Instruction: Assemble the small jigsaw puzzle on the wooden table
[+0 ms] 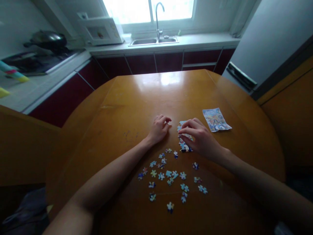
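My right hand (199,137) is over the partly joined jigsaw puzzle (186,148) and covers much of it. Its thumb and forefinger come close together in a pinch at the puzzle's left edge; anything between them is too small to make out. To the left, my left hand (160,128) rests on the table with fingers loosely bent and apart, holding nothing. Several loose puzzle pieces (161,176) lie scattered nearer to me, below both hands. One loose piece (175,154) sits just off the puzzle's lower left corner.
A printed picture sheet (216,119) lies right of the puzzle on the wooden table (151,94). Beyond the table are a counter with a sink (144,41), a white microwave (102,31), and a stove with a pan (49,39). A fridge (266,42) stands at the right.
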`<move>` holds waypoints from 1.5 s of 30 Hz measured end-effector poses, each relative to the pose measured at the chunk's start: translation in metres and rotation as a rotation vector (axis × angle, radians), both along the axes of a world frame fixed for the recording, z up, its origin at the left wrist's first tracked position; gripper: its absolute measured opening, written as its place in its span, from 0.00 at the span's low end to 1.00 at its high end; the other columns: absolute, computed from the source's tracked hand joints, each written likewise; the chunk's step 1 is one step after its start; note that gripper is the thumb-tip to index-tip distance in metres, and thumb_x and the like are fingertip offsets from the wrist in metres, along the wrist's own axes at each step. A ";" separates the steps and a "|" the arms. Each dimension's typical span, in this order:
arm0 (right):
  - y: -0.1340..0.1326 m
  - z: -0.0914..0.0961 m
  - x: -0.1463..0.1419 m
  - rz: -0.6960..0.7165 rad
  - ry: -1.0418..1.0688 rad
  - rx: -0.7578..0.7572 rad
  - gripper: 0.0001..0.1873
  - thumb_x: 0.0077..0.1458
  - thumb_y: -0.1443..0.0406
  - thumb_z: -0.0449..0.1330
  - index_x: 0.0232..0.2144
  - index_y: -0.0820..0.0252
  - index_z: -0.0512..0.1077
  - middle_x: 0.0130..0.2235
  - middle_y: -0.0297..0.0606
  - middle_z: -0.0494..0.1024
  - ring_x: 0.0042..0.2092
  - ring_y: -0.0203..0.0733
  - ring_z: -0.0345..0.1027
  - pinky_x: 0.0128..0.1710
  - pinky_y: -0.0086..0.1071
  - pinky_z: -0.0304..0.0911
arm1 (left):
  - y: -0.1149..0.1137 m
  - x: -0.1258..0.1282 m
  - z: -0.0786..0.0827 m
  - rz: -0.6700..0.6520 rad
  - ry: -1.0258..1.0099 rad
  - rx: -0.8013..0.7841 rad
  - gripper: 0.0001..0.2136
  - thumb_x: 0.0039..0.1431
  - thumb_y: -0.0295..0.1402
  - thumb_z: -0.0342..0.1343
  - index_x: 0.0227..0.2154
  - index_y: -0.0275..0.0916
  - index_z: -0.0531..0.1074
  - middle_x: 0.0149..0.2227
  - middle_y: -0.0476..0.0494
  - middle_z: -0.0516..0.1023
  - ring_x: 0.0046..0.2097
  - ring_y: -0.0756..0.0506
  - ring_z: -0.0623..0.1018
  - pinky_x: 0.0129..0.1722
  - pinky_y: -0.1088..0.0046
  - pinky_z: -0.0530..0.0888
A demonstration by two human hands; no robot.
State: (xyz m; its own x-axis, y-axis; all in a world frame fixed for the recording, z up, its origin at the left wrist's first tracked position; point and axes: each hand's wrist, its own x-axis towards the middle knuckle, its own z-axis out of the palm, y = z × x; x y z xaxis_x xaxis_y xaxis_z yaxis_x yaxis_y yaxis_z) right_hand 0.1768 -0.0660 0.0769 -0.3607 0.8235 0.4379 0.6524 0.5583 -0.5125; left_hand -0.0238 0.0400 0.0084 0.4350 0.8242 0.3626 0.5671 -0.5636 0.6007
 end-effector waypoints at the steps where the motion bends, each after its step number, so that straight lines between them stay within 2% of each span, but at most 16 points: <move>1: -0.005 0.004 0.001 -0.009 0.007 -0.002 0.07 0.62 0.68 0.60 0.39 0.54 0.78 0.41 0.40 0.76 0.45 0.46 0.65 0.46 0.41 0.65 | 0.000 0.000 0.000 -0.001 0.001 0.001 0.10 0.58 0.20 0.53 0.37 0.40 0.74 0.38 0.44 0.75 0.46 0.42 0.72 0.50 0.62 0.70; 4: -0.033 0.010 0.000 -0.003 0.002 -0.045 0.07 0.62 0.69 0.59 0.38 0.56 0.78 0.41 0.41 0.76 0.44 0.45 0.65 0.45 0.40 0.64 | 0.001 0.000 0.000 -0.007 -0.006 0.005 0.11 0.57 0.19 0.52 0.37 0.40 0.74 0.38 0.44 0.75 0.46 0.42 0.72 0.50 0.62 0.70; 6: -0.059 0.006 -0.003 0.014 -0.033 -0.101 0.08 0.62 0.70 0.58 0.36 0.57 0.77 0.39 0.40 0.75 0.42 0.44 0.64 0.43 0.38 0.64 | 0.001 0.000 -0.001 -0.010 -0.011 0.003 0.10 0.57 0.19 0.53 0.37 0.39 0.74 0.38 0.44 0.75 0.46 0.42 0.72 0.50 0.62 0.70; 10: -0.110 -0.016 -0.010 -0.011 -0.079 -0.212 0.08 0.61 0.71 0.58 0.34 0.57 0.76 0.37 0.39 0.74 0.39 0.42 0.63 0.37 0.36 0.62 | 0.001 0.000 -0.001 -0.014 -0.007 -0.007 0.10 0.56 0.19 0.54 0.37 0.39 0.73 0.38 0.44 0.75 0.45 0.42 0.72 0.50 0.61 0.70; 14: -0.139 -0.038 -0.019 -0.075 -0.069 -0.302 0.06 0.60 0.71 0.60 0.32 0.57 0.76 0.36 0.38 0.74 0.39 0.43 0.64 0.38 0.37 0.62 | 0.001 0.001 0.000 -0.013 -0.008 0.002 0.10 0.56 0.19 0.53 0.36 0.39 0.73 0.38 0.44 0.75 0.45 0.42 0.72 0.50 0.61 0.70; 19: -0.145 -0.049 -0.023 -0.137 -0.081 -0.313 0.07 0.59 0.70 0.61 0.29 0.57 0.75 0.36 0.38 0.74 0.39 0.44 0.65 0.38 0.38 0.63 | 0.000 0.001 0.002 -0.018 -0.006 0.012 0.10 0.56 0.19 0.53 0.36 0.39 0.73 0.38 0.44 0.75 0.44 0.42 0.72 0.50 0.61 0.70; 29: -0.149 -0.048 -0.020 -0.136 -0.052 -0.246 0.10 0.63 0.70 0.57 0.33 0.57 0.77 0.36 0.40 0.74 0.38 0.44 0.64 0.37 0.38 0.63 | 0.002 0.000 0.000 -0.026 -0.007 0.013 0.10 0.56 0.20 0.53 0.36 0.39 0.73 0.38 0.44 0.75 0.45 0.42 0.72 0.50 0.60 0.70; 32: -0.148 -0.048 -0.008 -0.181 0.005 -0.231 0.10 0.63 0.70 0.56 0.38 0.57 0.78 0.37 0.41 0.74 0.39 0.44 0.66 0.38 0.39 0.65 | 0.002 0.000 -0.001 -0.022 -0.009 0.013 0.09 0.57 0.20 0.53 0.36 0.39 0.73 0.38 0.43 0.75 0.44 0.42 0.72 0.50 0.60 0.70; 37: -0.144 -0.049 0.022 -0.361 0.049 -0.190 0.09 0.63 0.68 0.57 0.42 0.57 0.77 0.39 0.44 0.75 0.42 0.48 0.69 0.40 0.42 0.69 | 0.003 0.000 -0.002 -0.025 -0.009 0.015 0.09 0.57 0.21 0.53 0.36 0.39 0.74 0.38 0.43 0.75 0.45 0.42 0.72 0.49 0.60 0.71; 41: -0.154 -0.049 0.032 -0.376 0.045 -0.244 0.08 0.63 0.67 0.57 0.40 0.55 0.77 0.40 0.43 0.75 0.42 0.48 0.70 0.41 0.43 0.71 | 0.003 0.000 -0.002 -0.026 -0.004 0.020 0.09 0.57 0.21 0.53 0.36 0.39 0.74 0.37 0.43 0.75 0.44 0.42 0.73 0.49 0.60 0.71; 45: -0.171 -0.051 0.027 -0.334 0.022 -0.317 0.06 0.62 0.66 0.59 0.37 0.55 0.77 0.39 0.42 0.75 0.41 0.48 0.70 0.39 0.43 0.71 | 0.003 0.000 -0.003 -0.029 -0.010 0.019 0.10 0.56 0.20 0.53 0.37 0.39 0.74 0.38 0.43 0.75 0.44 0.42 0.72 0.49 0.60 0.71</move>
